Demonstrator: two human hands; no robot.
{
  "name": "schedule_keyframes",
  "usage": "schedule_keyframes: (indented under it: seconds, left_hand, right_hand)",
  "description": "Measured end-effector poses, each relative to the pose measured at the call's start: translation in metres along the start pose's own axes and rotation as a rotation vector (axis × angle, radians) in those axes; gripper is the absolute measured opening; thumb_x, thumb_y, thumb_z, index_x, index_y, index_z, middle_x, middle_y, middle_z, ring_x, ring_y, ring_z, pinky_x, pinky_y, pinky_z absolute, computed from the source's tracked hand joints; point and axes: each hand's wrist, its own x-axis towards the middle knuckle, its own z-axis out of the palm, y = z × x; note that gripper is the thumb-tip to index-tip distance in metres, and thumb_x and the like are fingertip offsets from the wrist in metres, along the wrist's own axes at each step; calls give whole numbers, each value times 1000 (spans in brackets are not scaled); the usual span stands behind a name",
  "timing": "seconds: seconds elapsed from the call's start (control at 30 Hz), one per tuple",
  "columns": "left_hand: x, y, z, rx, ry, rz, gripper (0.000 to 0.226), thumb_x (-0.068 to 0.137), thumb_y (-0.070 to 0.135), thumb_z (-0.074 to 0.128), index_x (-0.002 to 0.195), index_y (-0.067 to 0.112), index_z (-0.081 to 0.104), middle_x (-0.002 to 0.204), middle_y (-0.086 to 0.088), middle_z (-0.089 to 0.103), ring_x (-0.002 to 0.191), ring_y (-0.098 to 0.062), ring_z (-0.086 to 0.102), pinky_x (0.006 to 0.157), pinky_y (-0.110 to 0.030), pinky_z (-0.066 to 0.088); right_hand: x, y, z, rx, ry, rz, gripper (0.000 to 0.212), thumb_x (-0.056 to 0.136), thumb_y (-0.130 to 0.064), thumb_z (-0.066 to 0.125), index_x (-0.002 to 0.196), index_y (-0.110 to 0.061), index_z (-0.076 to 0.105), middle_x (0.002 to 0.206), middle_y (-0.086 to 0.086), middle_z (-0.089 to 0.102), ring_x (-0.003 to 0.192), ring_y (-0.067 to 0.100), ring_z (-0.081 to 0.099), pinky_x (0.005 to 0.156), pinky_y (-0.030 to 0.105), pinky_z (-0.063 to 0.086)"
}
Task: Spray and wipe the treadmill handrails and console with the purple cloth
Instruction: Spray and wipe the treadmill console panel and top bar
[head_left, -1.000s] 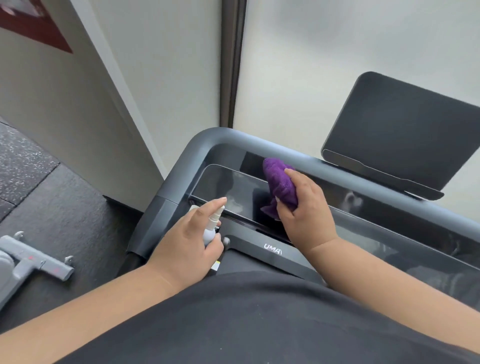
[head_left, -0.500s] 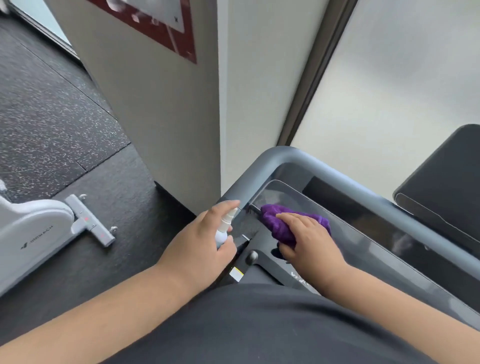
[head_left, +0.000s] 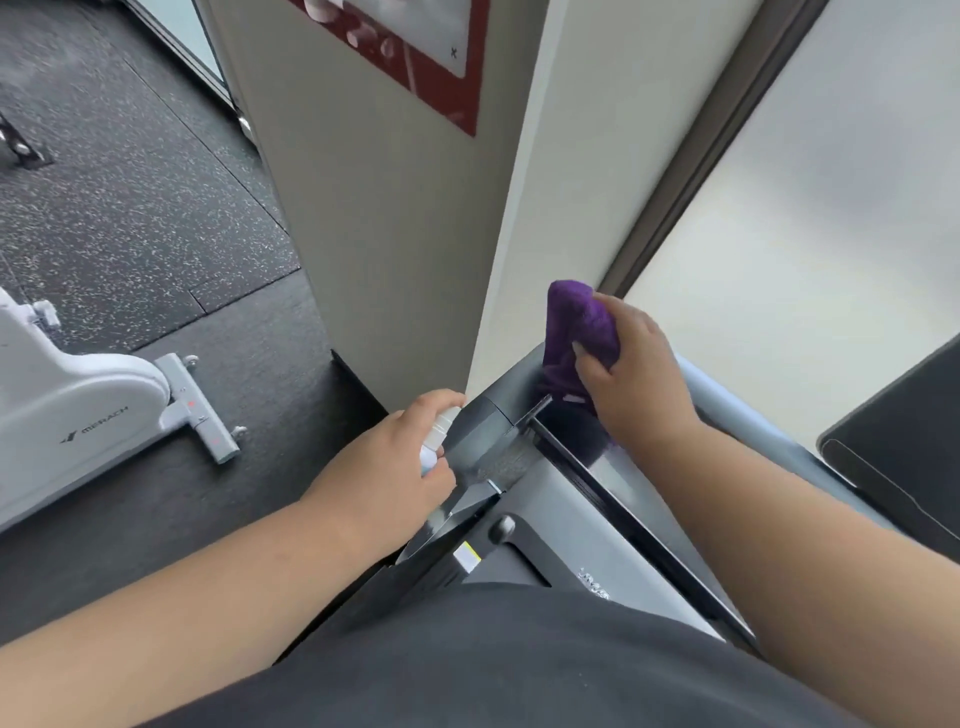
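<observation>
My right hand (head_left: 631, 371) grips the bunched purple cloth (head_left: 574, 322) and holds it against the far left corner of the grey treadmill handrail (head_left: 727, 402). The dark glossy console panel (head_left: 618, 480) runs below that rail, partly hidden by my right forearm. My left hand (head_left: 387, 462) is wrapped around a small white spray bottle (head_left: 438, 434), index finger on top of its nozzle, beside the left end of the handrail (head_left: 478, 431).
A beige pillar (head_left: 395, 234) with a red-framed poster stands close to the treadmill's left corner. A white exercise bike base (head_left: 88, 410) sits on the dark rubber floor at the left. A black tablet holder (head_left: 898, 457) rises at the right. Frosted window behind.
My right hand lifted the cloth from the console panel up to the handrail's far left corner. The view swung left. My left hand kept the bottle by the rail's left end.
</observation>
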Motion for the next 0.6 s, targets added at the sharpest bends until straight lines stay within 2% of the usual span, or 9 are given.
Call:
schedule_keyframes:
  seconds: [0.07,0.17,0.27,0.33,0.4,0.5,0.6]
  left_hand:
    - [-7,-9,-3,-29,22,-38,62,84,31,52,127,66,26,100,23,57,86,9,53,66,-16,39]
    - [-20,-21,-9,-62,60,-78,63,86,29,56,129,66,28,100,26,57,90,8,53,71,-19,42]
    - [-30,-29,-13,-96,97,-101,63,86,28,58,129,64,30,100,27,56,92,8,53,73,-20,42]
    - [-34,-33,-13,-108,122,-121,63,85,27,59,129,64,32,100,27,56,93,6,53,73,-24,45]
    - [-34,-34,-13,-124,131,-133,63,84,27,59,129,64,33,100,24,58,91,1,56,75,-30,47]
    - [-28,-35,-10,-122,128,-129,64,83,28,59,129,64,32,100,26,58,92,5,56,76,-28,45]
    - [-22,-34,-9,-128,125,-125,65,82,27,59,129,63,32,103,30,56,96,3,57,78,-25,44]
  right_hand:
    - [26,6,7,-166,-187,-63,54,87,-34,62,139,-32,47,142,-3,49,130,22,42,111,37,33]
    - [41,20,25,-446,-454,-92,62,88,-50,60,145,-34,42,153,0,39,143,30,26,118,47,19]
    - [29,16,36,-463,-480,-174,68,84,-70,48,144,-38,43,154,0,39,148,34,19,121,53,13]
    - [9,1,46,-428,-498,-275,71,81,-76,41,141,-38,48,152,2,43,146,36,25,119,53,17]
    - [-18,-18,59,-385,-513,-374,70,82,-77,42,137,-37,54,149,4,47,142,37,33,116,56,24]
    - [-56,-43,82,-356,-540,-534,64,84,-75,45,134,-36,57,146,7,50,136,40,41,112,58,31]
    - [-66,-48,91,-386,-535,-683,54,86,-64,55,131,-35,60,142,8,53,131,41,47,108,59,36]
